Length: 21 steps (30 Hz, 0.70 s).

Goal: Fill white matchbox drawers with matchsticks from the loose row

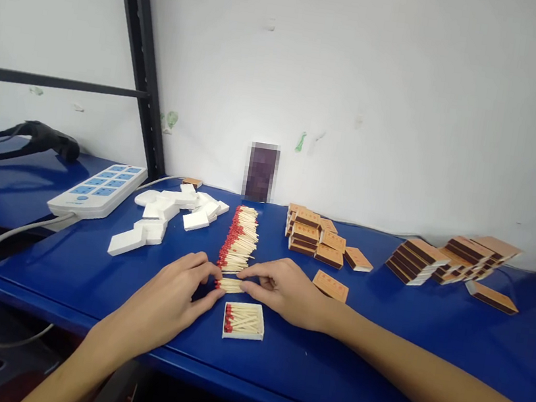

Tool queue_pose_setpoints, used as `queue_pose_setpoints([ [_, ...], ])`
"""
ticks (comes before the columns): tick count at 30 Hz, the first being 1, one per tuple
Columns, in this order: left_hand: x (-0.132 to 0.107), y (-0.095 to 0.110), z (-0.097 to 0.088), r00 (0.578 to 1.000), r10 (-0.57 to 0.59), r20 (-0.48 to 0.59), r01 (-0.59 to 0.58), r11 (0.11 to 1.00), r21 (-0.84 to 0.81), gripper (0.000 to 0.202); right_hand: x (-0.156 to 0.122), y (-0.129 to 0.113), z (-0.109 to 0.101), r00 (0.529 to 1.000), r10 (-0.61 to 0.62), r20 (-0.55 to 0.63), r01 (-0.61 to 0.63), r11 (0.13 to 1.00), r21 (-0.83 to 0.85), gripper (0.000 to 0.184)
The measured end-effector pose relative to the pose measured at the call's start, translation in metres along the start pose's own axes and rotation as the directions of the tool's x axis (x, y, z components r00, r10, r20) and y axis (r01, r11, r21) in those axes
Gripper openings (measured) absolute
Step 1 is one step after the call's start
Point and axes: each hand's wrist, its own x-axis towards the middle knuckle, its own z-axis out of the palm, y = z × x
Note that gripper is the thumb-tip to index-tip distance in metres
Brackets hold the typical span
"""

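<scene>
A small bunch of matches (230, 285) lies on the blue table, red heads to the left. My left hand (175, 291) pinches it at the heads, thumb and fingers curled round that end. At the plain ends, the thumb and forefinger of my right hand (288, 290) close on the same bunch. Behind it a long row of matches (241, 240) runs back toward the wall, heads also to the left. Just in front of my hands sits a white matchbox tray (241, 338) with several matches in it.
White matchbox trays (162, 209) lie jumbled at the left, beside a white power strip (100, 189). Orange matchbox sleeves (306, 233) are stacked right of the row, with more stacks (419, 259) farther right. One sleeve (330, 286) lies behind my right wrist.
</scene>
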Motion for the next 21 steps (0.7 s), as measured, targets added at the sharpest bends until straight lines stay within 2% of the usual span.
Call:
queue_pose_setpoints([
  [3,0.0003,-0.0010,0.0004,1.000,0.006,-0.014,-0.006,1.000,-0.016,0.023,0.0020,-0.0012,-0.0026,0.999,0.015,0.036,-0.016,0.999,0.034,0.031],
  [9,0.0015,-0.0033,0.0028,1.000,0.002,-0.026,-0.003,1.000,-0.011,0.020,0.0049,0.0007,-0.0022,1.000,0.005,0.024,-0.005,1.000,0.007,0.037],
  [16,0.0008,0.0028,-0.0015,0.999,0.037,-0.010,-0.037,0.999,0.031,0.026,0.0040,-0.0007,-0.0004,0.999,-0.039,0.029,0.039,0.999,0.007,0.028],
  [21,-0.0001,0.0043,-0.0042,0.998,0.057,0.010,-0.057,0.998,-0.010,0.031,0.0045,-0.0039,-0.0002,0.999,-0.034,0.022,0.034,0.999,0.025,0.024],
])
